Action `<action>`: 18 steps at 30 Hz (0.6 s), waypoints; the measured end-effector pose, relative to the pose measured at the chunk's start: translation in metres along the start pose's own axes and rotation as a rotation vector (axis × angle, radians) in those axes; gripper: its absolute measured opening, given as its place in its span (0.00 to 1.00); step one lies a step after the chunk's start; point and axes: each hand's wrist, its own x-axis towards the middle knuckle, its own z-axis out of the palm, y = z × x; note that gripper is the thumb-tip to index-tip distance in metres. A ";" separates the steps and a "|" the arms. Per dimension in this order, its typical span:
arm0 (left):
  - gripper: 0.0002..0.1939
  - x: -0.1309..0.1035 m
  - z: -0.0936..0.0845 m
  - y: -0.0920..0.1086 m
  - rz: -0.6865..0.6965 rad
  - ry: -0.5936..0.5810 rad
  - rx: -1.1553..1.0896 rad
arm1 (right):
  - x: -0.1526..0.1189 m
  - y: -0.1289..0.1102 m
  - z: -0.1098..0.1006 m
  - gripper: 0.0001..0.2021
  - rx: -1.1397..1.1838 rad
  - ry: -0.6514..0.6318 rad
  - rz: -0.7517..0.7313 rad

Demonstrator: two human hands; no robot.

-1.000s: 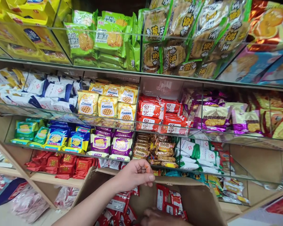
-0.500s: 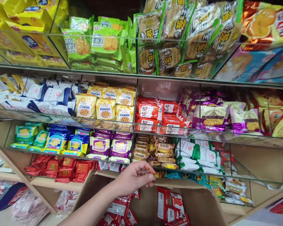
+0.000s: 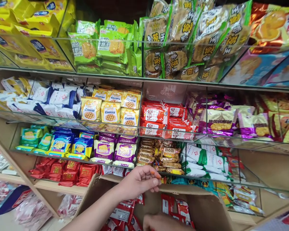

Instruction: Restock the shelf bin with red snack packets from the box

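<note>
My left hand hovers over the far edge of an open cardboard box, its fingers curled loosely toward the thumb; whether anything is inside the curl cannot be made out. Low in the view, my right hand is inside the box, blurred and cut by the bottom edge, beside red and white packets. Its fingers are mostly hidden. More red packets lie in the box beneath my left forearm.
Glass-fronted shelves hold green biscuit packets, yellow cookie packets, red and white packets and purple packets. Red packets lie on the lowest shelf. Wooden dividers slant down at the left.
My right hand has come into view at the bottom, inside the box. My left hand keeps nearly the same pose, and the whole view has shifted slightly.
</note>
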 end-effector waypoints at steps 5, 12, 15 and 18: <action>0.28 -0.001 -0.007 -0.004 0.043 -0.049 -0.203 | -0.006 -0.007 -0.037 0.13 0.190 0.147 0.008; 0.28 0.002 -0.001 0.002 -0.010 0.069 -0.083 | 0.012 0.001 -0.051 0.16 0.579 0.584 -0.036; 0.26 0.005 0.002 0.002 0.008 0.128 -0.093 | 0.015 0.016 -0.048 0.18 0.653 0.712 -0.040; 0.25 0.007 0.003 -0.001 0.012 0.146 -0.142 | 0.012 0.029 -0.047 0.15 0.688 0.761 -0.036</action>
